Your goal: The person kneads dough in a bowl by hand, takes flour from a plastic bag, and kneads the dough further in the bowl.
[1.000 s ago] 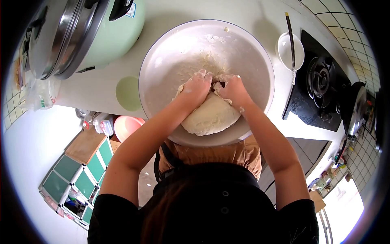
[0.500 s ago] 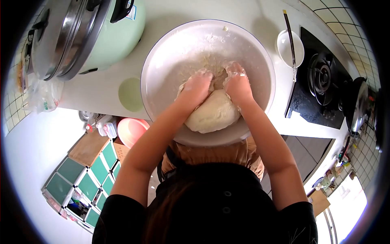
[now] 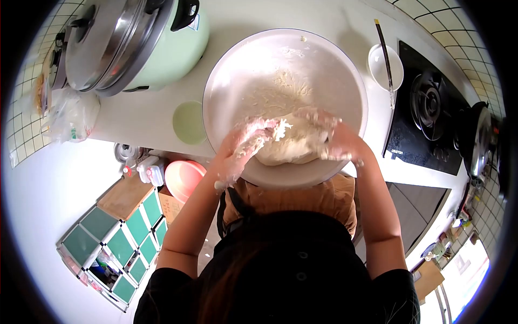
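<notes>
A pale lump of dough (image 3: 291,146) lies in the near part of a wide white basin (image 3: 232,70). My left hand (image 3: 243,148) is at the dough's left side, its fingers stretched out and coated with sticky bits of dough. Around the right end of the lump is my right hand (image 3: 342,140), fingers over the top and thumb low on the side, blurred by motion. Smears of wet dough and flour mark the basin's far inner wall.
A large pale green pot (image 3: 172,54) with a metal lid stands at left, near a green disc (image 3: 189,123). On the right are a white bowl (image 3: 396,67), a dark stick (image 3: 384,51) across it, and a black gas hob (image 3: 421,119). A pink basin (image 3: 184,178) sits lower left.
Both hands have come back toward me from the dough's far side and moved apart to its two ends. The dough has changed shape and shows more of its far edge.
</notes>
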A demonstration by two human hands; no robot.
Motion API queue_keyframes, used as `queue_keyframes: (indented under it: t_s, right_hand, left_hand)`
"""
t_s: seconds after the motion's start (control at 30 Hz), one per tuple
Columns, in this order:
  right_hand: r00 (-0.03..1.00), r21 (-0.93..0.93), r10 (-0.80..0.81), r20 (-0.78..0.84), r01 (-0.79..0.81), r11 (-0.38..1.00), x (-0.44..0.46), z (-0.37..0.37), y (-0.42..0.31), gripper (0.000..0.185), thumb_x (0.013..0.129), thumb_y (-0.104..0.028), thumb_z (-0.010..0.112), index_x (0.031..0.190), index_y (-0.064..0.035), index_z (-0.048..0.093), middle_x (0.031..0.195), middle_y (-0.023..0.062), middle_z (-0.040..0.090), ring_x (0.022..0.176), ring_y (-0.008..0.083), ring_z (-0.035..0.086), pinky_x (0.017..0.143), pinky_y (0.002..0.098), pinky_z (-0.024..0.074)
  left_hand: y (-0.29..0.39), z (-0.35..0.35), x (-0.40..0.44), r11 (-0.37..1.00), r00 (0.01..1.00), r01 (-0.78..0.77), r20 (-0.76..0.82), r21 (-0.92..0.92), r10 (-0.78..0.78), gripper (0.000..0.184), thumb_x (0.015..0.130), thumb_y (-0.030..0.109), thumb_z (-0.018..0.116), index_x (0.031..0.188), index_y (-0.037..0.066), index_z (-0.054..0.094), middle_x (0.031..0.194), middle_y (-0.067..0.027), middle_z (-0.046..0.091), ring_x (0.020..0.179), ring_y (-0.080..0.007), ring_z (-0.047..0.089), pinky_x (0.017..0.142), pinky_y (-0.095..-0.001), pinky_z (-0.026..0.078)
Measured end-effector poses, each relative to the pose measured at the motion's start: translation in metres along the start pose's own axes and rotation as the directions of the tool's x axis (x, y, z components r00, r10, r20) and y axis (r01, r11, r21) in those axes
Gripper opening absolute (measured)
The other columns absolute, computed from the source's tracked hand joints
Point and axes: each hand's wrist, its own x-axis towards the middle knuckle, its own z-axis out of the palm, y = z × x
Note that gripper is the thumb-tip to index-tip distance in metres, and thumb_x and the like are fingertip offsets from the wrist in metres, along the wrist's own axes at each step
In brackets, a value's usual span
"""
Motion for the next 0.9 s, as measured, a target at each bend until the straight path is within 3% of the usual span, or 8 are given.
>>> queue_keyframes:
  t_s: [0.1, 0.17, 0.27, 0.43, 0.6, 0.7, 0.8, 0.9]
  right_hand:
    - [0.975, -0.396, -0.218, -0.047, 0.182, 0.900, -0.023, 0.008, -0.024, 0.069, 0.076, -0.019, 0.071, 0.138, -0.0268, 0.042, 0.142, 0.0109, 0.039, 0.127, 0.0323, 0.041, 0.106, 0.0432, 0.0367]
    - [0.957, -0.468, -0.281, -0.072, 0.216, 0.857, -0.018, 0.020, -0.003, 0.069, 0.075, -0.023, 0.072, 0.137, -0.0288, 0.042, 0.143, 0.0092, 0.037, 0.130, 0.0323, 0.038, 0.108, 0.0442, 0.0349]
    - [0.984, -0.365, -0.172, -0.050, 0.143, 0.920, 0.004, 0.007, 0.000, 0.065, 0.078, -0.033, 0.067, 0.137, -0.0260, 0.042, 0.133, 0.0096, 0.049, 0.117, 0.0310, 0.051, 0.098, 0.0410, 0.0435]
    - [0.994, -0.316, -0.087, -0.060, 0.064, 0.947, 0.035, -0.007, -0.009, 0.054, 0.080, -0.032, 0.064, 0.131, -0.0216, 0.049, 0.114, 0.0165, 0.060, 0.101, 0.0345, 0.059, 0.086, 0.0415, 0.0481]
    - [0.996, -0.344, -0.002, -0.091, -0.029, 0.939, 0.032, -0.007, -0.025, 0.052, 0.081, -0.032, 0.062, 0.130, -0.0210, 0.050, 0.109, 0.0190, 0.062, 0.097, 0.0356, 0.059, 0.084, 0.0425, 0.0477]
    - [0.992, -0.355, 0.110, -0.069, -0.127, 0.926, 0.029, -0.009, -0.033, 0.053, 0.080, -0.032, 0.062, 0.131, -0.0205, 0.050, 0.107, 0.0198, 0.062, 0.096, 0.0360, 0.060, 0.084, 0.0427, 0.0476]
    - [0.995, -0.287, 0.064, -0.075, -0.083, 0.954, 0.027, -0.008, -0.029, 0.059, 0.073, -0.015, 0.061, 0.131, -0.0151, 0.048, 0.102, 0.0238, 0.061, 0.089, 0.0393, 0.059, 0.079, 0.0432, 0.0474]
    - [0.996, -0.329, 0.026, -0.089, -0.055, 0.943, 0.034, -0.001, -0.009, 0.058, 0.075, -0.018, 0.062, 0.131, -0.0138, 0.048, 0.103, 0.0235, 0.060, 0.091, 0.0399, 0.058, 0.081, 0.0437, 0.0462]
  left_hand:
    - [0.010, 0.011, -0.019, 0.999, 0.998, 0.030, -0.057, 0.042, -0.028, 0.042, 0.088, 0.019, 0.043, 0.122, -0.003, 0.052, 0.124, -0.0153, 0.055, 0.106, -0.0246, 0.054, 0.097, -0.0369, 0.039]
    - [0.006, 0.014, -0.027, 0.998, 0.998, 0.017, -0.062, 0.063, -0.013, 0.055, 0.089, 0.039, 0.045, 0.120, -0.006, 0.054, 0.120, -0.0162, 0.057, 0.109, -0.0252, 0.054, 0.099, -0.0374, 0.038]
    - [-0.004, 0.016, -0.035, 0.904, 0.997, -0.075, 0.023, 0.420, 0.073, 0.048, 0.089, 0.036, 0.046, 0.117, -0.002, 0.059, 0.117, -0.0183, 0.060, 0.110, -0.0266, 0.056, 0.100, -0.0374, 0.037]
    - [-0.026, 0.040, -0.029, 0.311, 0.992, -0.093, 0.116, 0.946, -0.055, 0.052, 0.090, 0.037, 0.046, 0.130, 0.003, 0.048, 0.121, -0.0193, 0.058, 0.115, -0.0305, 0.054, 0.104, -0.0404, 0.034]
    - [-0.049, 0.063, -0.012, -0.086, 0.920, -0.016, -0.019, 0.996, -0.390, 0.075, 0.089, 0.056, 0.034, 0.139, 0.000, 0.035, 0.144, -0.0198, 0.035, 0.134, -0.0303, 0.032, 0.112, -0.0420, 0.015]
    - [-0.050, 0.058, -0.012, -0.113, 0.926, -0.087, 0.038, 0.990, -0.376, 0.075, 0.091, 0.056, 0.034, 0.140, -0.001, 0.032, 0.143, -0.0207, 0.036, 0.134, -0.0323, 0.032, 0.112, -0.0428, 0.015]
    - [-0.033, 0.031, -0.013, 0.300, 0.909, 0.034, 0.095, 0.953, -0.406, 0.071, 0.093, 0.052, 0.035, 0.140, -0.001, 0.033, 0.140, -0.0229, 0.038, 0.132, -0.0346, 0.034, 0.111, -0.0426, 0.019]
    - [0.016, 0.017, -0.018, 0.572, 0.903, 0.139, 0.134, 0.809, -0.409, 0.063, 0.095, 0.047, 0.037, 0.137, 0.000, 0.038, 0.137, -0.0237, 0.043, 0.128, -0.0361, 0.039, 0.109, -0.0413, 0.025]
